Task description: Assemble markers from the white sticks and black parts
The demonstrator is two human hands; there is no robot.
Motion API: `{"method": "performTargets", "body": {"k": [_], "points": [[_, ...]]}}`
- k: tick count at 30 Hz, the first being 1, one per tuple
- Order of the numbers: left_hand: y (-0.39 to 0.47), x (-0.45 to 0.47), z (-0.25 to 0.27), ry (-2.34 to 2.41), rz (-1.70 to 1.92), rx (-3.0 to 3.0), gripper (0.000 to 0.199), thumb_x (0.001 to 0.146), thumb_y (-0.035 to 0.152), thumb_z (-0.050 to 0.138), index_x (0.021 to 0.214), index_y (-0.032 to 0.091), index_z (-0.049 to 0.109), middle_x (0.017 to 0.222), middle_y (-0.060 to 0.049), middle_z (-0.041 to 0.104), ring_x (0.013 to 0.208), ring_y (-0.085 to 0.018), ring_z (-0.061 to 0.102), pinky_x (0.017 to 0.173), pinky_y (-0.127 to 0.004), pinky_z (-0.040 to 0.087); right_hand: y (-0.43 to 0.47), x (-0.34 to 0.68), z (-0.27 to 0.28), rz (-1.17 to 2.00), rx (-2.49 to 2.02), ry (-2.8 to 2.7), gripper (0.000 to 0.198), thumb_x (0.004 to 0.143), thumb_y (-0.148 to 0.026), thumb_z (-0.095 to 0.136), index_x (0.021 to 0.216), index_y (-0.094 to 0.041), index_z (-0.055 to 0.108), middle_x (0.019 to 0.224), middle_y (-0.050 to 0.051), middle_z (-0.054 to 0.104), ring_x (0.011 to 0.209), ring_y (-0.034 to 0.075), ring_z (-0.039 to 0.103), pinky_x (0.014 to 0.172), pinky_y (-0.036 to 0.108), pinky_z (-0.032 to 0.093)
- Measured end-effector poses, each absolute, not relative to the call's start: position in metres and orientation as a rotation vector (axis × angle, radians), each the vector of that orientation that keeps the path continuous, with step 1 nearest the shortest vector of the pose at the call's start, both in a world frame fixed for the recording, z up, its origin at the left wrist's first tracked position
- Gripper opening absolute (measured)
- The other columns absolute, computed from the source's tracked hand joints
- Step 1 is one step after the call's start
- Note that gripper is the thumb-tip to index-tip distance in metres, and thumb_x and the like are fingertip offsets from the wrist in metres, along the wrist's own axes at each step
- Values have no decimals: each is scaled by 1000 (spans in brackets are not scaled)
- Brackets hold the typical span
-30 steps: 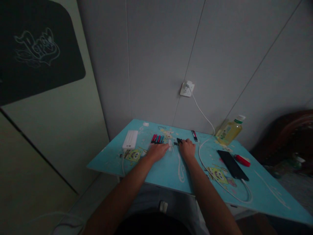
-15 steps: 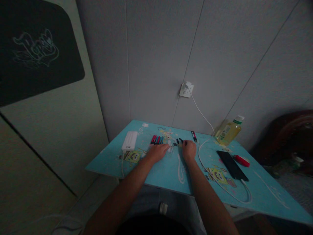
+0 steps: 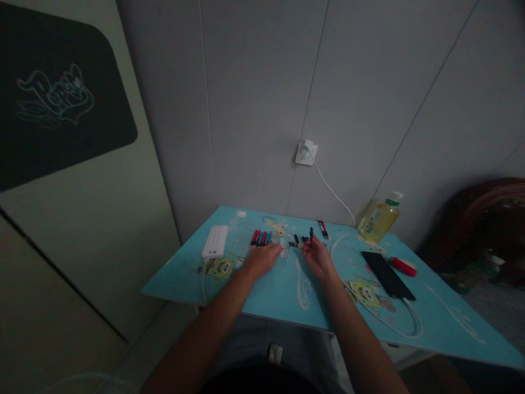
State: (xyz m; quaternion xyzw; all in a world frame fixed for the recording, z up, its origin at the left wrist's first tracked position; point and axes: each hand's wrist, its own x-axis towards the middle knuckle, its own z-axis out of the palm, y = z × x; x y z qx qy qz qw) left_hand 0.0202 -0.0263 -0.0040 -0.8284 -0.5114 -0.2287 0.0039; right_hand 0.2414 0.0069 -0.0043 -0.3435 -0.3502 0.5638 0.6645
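My left hand (image 3: 264, 259) rests low over the table, closed, its fingertips at a group of thin white sticks (image 3: 284, 250) that look like pen refills. What its fingers hold is hidden. Just beyond it lies a row of short pen barrels (image 3: 261, 237), red, blue and black. My right hand (image 3: 318, 258) is turned partly palm up and pinches a small black pen part (image 3: 311, 233), held upright. Several more small black parts (image 3: 296, 239) lie between the two hands, left of my right fingers.
Behind my right hand lies a red and black pen-like item (image 3: 323, 229). To the right are a black phone (image 3: 388, 274) on a white cable, a red object (image 3: 403, 266) and a bottle of yellow liquid (image 3: 379, 220). A white power bank (image 3: 215, 242) lies left, and a socket (image 3: 306, 153) is on the wall.
My right hand has turned from palm down to partly palm up and raised a small black part upright. My left hand has stayed by the white sticks. The view has shifted slightly.
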Motion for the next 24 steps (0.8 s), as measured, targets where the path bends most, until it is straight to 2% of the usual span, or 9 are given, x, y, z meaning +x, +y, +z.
{"method": "performTargets", "body": {"k": [9,16,24], "points": [[-27,22,-2,-1609,-683,-2587,32,104,36,33,113,26,63,104,-6,69,89,-21,67,75,-30,45,0,229,-4,1411,-659,-772,27,78,-26,76,103,-29,69,82,-2,67,71,14,62,64,27,53],[-27,21,-2,-1588,-675,-2607,29,104,34,36,112,26,62,104,-5,69,90,-20,67,77,-29,47,-1,226,-6,1431,-655,-823,35,74,-23,79,106,-30,69,80,-3,65,68,11,60,60,23,50],[-28,22,-2,-1586,-709,-2614,29,105,33,34,113,26,61,108,-5,69,94,-20,67,81,-28,46,-1,223,-8,1424,-684,-861,30,73,-26,80,101,-24,71,79,-1,66,71,13,62,59,23,51]]}}
